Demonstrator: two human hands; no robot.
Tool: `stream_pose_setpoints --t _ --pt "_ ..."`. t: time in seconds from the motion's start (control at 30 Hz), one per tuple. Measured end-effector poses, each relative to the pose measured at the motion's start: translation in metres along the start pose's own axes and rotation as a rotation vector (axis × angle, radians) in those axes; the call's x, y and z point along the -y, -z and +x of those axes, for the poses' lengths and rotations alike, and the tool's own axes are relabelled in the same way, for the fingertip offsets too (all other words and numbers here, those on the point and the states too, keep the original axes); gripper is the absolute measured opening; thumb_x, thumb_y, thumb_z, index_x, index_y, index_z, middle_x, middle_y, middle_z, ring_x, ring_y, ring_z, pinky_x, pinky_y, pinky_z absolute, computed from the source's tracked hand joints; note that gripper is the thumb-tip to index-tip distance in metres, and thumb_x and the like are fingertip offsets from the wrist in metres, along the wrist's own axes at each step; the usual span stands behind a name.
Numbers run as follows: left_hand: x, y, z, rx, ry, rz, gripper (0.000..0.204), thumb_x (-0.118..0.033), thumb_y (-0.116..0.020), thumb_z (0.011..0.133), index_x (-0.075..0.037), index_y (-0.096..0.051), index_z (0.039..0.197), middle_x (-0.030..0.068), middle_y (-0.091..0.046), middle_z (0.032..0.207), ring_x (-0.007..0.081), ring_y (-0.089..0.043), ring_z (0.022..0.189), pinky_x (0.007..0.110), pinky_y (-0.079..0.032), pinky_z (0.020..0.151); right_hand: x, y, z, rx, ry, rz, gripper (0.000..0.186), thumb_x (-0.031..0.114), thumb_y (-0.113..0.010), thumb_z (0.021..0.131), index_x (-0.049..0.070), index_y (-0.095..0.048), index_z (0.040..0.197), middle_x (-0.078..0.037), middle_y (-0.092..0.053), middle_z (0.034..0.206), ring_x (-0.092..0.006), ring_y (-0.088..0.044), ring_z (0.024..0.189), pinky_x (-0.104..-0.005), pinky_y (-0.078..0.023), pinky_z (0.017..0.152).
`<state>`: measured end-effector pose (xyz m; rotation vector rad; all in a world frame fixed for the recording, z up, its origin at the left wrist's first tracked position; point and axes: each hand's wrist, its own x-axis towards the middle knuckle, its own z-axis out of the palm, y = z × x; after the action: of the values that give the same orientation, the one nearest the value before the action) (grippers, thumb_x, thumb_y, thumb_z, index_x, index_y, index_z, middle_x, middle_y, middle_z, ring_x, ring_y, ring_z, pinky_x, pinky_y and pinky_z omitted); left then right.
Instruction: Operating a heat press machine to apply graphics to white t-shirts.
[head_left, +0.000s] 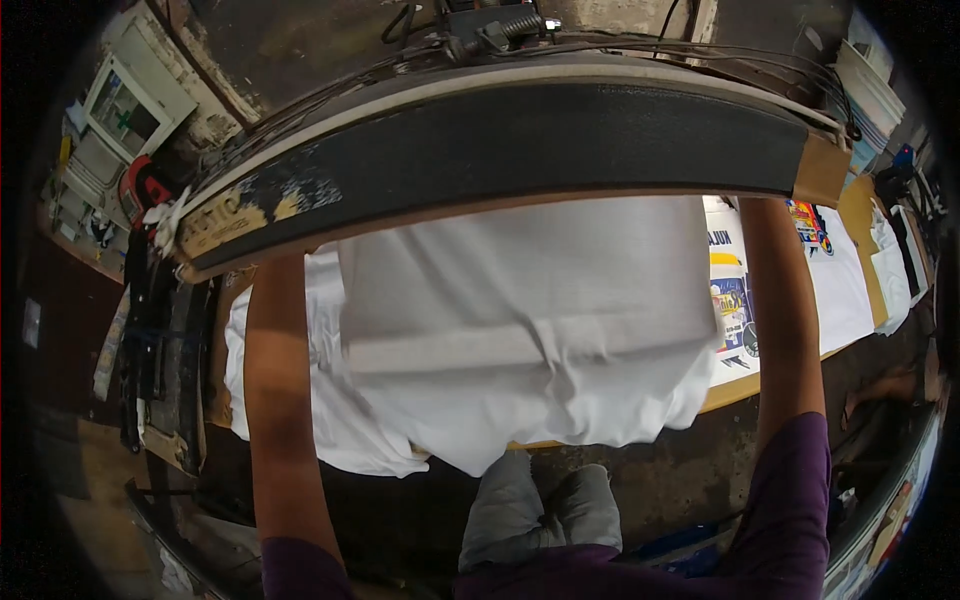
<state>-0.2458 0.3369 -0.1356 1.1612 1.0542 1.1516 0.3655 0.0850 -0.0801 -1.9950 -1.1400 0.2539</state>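
White garment (520, 330) lies flat across the lower bed of the heat press, its hem hanging over the near edge toward my knees (540, 515). A fold ridge runs across it just above the overhang. Laid flat, presumably, so the fabric sits smooth under the plate.

Upper press plate (500, 145), dark and padded with a worn, chipped left end, hangs directly over the garment, apart from it, with a gap between.

My left forearm (280, 400) and right forearm (785, 310) both run up past the garment's sides and vanish behind the plate. Neither hand is visible, so I cannot tell whether they grip anything or lie loose.

More white cloth (330, 420) is bunched beneath the garment at left. To the right, a long table (860, 215) carries printed transfer sheets (732, 300) and further white shirts. No containers identifiable.
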Motion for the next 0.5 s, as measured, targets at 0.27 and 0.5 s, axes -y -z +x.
stream_pose_setpoints --t 0.27,0.5 --pt "0.000 -0.010 -0.040 0.035 0.097 0.053 0.045 -0.026 -0.061 0.097 -0.002 -0.052 0.134 0.0108 -0.061 0.129 0.0235 -0.059 0.118 0.036 -0.047 0.102 -0.026 -0.022 0.010 0.004 -0.032 -0.050 0.053 0.020 -0.058 0.085 0.001 -0.055 0.135 -0.012 -0.058 0.132 -0.0208 -0.054 0.118 -0.0330 -0.040 0.103" --pt "0.009 -0.010 -0.060 0.057 0.140 0.071 0.047 -0.028 -0.060 0.098 -0.002 -0.051 0.135 0.0109 -0.061 0.130 0.0237 -0.059 0.118 0.036 -0.047 0.102 -0.035 -0.032 0.015 0.007 -0.035 -0.106 0.048 0.024 -0.052 0.091 0.002 -0.055 0.134 -0.012 -0.057 0.132 -0.0212 -0.053 0.119 -0.0339 -0.039 0.103"
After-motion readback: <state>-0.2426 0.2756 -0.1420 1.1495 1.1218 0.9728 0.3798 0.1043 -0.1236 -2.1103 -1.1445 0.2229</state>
